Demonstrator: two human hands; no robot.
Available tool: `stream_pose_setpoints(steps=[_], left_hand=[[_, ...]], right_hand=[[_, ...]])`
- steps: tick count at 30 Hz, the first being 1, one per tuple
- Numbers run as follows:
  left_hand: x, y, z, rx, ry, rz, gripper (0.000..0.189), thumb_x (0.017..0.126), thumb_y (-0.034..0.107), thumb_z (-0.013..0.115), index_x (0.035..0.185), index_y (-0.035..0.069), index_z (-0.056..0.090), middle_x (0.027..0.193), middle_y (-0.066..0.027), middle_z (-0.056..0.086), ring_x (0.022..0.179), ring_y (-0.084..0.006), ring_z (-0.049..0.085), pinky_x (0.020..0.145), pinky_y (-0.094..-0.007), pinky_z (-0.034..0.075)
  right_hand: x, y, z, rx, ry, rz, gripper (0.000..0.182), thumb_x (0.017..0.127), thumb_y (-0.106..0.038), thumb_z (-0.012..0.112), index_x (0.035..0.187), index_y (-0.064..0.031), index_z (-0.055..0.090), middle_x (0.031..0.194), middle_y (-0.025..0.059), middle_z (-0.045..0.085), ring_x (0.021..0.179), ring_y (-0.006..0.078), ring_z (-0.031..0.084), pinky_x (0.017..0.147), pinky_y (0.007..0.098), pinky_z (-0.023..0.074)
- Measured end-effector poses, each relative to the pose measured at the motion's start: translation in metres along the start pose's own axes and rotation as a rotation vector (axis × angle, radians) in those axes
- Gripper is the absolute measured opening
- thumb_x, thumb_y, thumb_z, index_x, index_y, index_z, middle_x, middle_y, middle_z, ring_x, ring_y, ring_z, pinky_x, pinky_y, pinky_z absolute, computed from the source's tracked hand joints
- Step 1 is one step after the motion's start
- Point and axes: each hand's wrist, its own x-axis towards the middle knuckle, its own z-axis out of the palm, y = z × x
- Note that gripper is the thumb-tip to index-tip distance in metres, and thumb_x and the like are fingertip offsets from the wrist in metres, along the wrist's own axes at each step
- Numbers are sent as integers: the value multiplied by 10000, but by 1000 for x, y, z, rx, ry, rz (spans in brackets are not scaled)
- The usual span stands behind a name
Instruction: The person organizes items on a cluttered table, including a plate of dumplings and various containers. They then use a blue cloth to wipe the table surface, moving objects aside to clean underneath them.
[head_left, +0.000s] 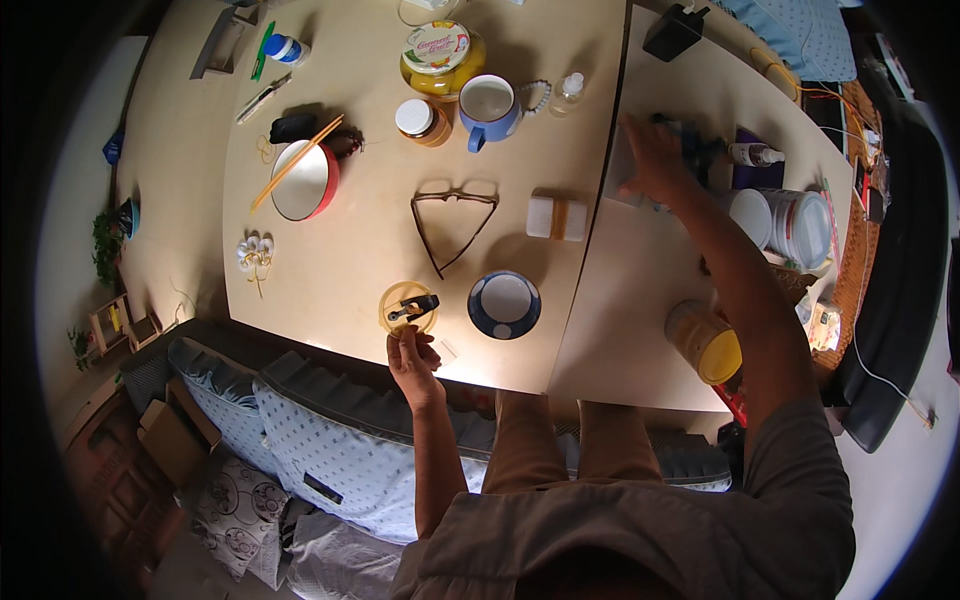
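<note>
My left hand (412, 364) is at the near edge of the table, its fingertips together at the rim of a round yellowish lid (388, 300); whether it grips the lid is unclear. On the lid lies a small black tool (416, 307), perhaps a nail clipper. My right hand (651, 161) reaches to the far right, fingers spread over a greyish translucent flat item (622, 166), beside dark blurred objects. Between my hands are folding eyeglasses (454, 196) with open temples, a blue-and-white bowl (504, 304) and a white case with a tan band (556, 218).
A red-and-white bowl (306, 180) with chopsticks (298, 163) across it stands left. Farther back are a canned fruit jar (442, 60), an amber jar with white lid (424, 123), a blue mug (490, 112) and a clear bottle (567, 95). A yellow-lidded canister (703, 342) lies near my right arm.
</note>
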Motion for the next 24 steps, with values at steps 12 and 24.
stream_pose_setpoints(steps=[12, 24], left_hand=[[-12, -4, -8, -45, -40, 0, 120, 942, 189, 542, 896, 86, 585, 651, -18, 584, 424, -57, 395, 394, -223, 274], [-20, -9, -19, -35, -28, -25, 152, 934, 257, 571, 917, 109, 596, 675, -1, 575, 454, -45, 383, 407, -205, 243]], right_hand=[[7, -11, -9, -35, -43, -48, 901, 467, -253, 887, 1244, -47, 479, 1244, 166, 498, 1194, 368, 459, 967, 472, 395], [-62, -31, 2, -85, -490, -18, 629, 667, -274, 815, 1181, -40, 537, 1279, 196, 472, 1222, 358, 440, 967, 492, 397]])
